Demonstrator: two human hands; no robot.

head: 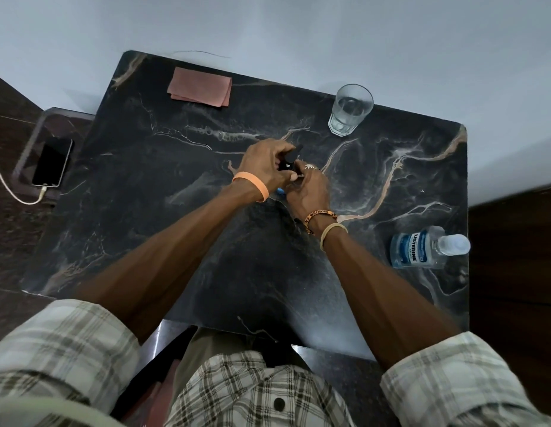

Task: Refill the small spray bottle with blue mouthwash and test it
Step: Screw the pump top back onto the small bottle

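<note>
At the far left, off the surface (145, 211), a phone (52, 161) lies face up on a lower ledge with a cable (9, 186) plugged into its near end. A folded pink cloth (200, 86) sits at the far left corner of the dark marbled surface.

Both forearms reach in to the middle. The left grip (268, 167), with an orange band (252, 184) on its wrist, is curled tight, its fingertips pinching the black top of the spray bottle (289, 164). The bottle is held above the middle of the surface, between the two hands and mostly hidden by them. A bit of blue shows just below, where the hands meet. The right grip (308, 192), with a ring (308, 167) on one finger, is closed round the lower part of the bottle from the right.

Farther back and to the right, a glass (349, 110) holding clear water stands near the far edge. Near the right edge is the mouthwash (417, 248), capped, its cap pointing right. I cannot tell whether it stands or lies.
</note>
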